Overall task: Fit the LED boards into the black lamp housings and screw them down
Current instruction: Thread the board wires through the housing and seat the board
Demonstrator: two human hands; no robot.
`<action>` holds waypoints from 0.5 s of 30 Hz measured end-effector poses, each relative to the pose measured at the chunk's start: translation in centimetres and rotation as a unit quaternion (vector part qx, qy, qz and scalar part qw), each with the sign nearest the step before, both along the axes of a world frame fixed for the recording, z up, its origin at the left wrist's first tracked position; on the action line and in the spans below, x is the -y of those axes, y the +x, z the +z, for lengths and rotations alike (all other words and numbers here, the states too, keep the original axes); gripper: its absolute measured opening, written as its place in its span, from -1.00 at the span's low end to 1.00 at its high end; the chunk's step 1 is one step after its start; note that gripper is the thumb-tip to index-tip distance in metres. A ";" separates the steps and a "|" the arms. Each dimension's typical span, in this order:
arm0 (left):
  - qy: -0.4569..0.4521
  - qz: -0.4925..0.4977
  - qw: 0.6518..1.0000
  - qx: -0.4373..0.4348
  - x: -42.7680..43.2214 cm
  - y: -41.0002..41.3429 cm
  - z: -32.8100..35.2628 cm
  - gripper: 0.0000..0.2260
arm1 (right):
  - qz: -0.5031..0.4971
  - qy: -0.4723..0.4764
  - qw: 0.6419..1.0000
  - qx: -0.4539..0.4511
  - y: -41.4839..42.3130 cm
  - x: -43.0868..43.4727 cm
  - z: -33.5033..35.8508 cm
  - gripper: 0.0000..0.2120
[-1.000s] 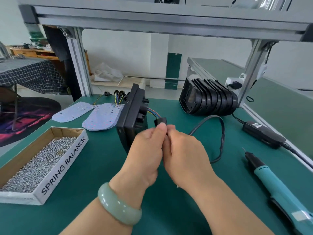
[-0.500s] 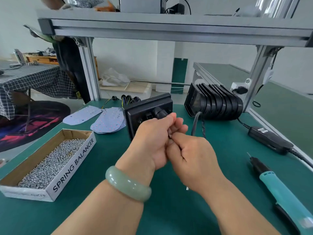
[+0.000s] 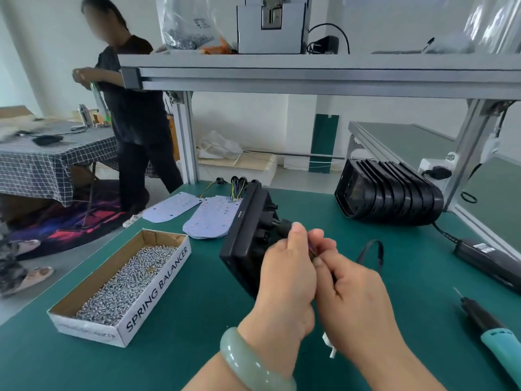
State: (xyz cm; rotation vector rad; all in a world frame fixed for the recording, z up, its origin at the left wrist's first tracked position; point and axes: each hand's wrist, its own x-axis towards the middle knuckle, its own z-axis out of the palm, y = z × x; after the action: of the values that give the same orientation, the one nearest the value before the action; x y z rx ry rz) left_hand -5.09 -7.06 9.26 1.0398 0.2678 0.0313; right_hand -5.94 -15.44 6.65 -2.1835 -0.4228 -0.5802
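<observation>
Your left hand (image 3: 284,275) pinched the wires (image 3: 312,249) behind the black housing (image 3: 244,244), stood on edge, your right hand (image 3: 355,294) gripped them too.

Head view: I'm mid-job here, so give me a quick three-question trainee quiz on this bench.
1. True or false: the teal screwdriver lies on the green mat, out of both hands.
2. The box of screws sits where from the upright housing? A) left B) right C) directly behind
3. Short answer: what do the left hand and right hand pinch between them?
Key: 1 true; 2 A; 3 the housing's wire lead.
</observation>
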 end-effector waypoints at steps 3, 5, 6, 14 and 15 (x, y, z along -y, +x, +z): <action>-0.084 -0.029 0.994 -0.058 -0.6 1.4 1.4 -0.60 | 0.023 -0.057 0.998 0.021 0.2 0.0 0.3 -0.67; -0.090 -0.043 0.992 -0.072 -0.9 2.2 2.2 -0.60 | 0.031 -0.083 0.995 0.038 0.5 0.3 0.6 -0.68; -0.087 -0.040 0.993 -0.073 -1.1 2.6 2.6 -0.61 | 0.034 -0.092 0.994 0.047 0.5 0.5 0.8 -0.69; 0.120 -0.096 0.988 -0.011 -1.3 2.8 1.4 -0.68 | 0.051 -0.056 0.996 0.051 0.4 2.2 -0.3 -0.66; 0.174 -0.102 0.979 -0.004 -1.5 2.6 1.1 -0.67 | 0.040 -0.050 0.998 0.020 0.5 2.3 -0.6 -0.62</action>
State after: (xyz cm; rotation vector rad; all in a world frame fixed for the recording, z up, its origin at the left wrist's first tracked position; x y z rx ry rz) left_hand -2.47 -5.54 10.33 1.4123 0.1630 -0.1154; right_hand -5.43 -17.72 6.06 -2.2415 -0.5692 -0.5717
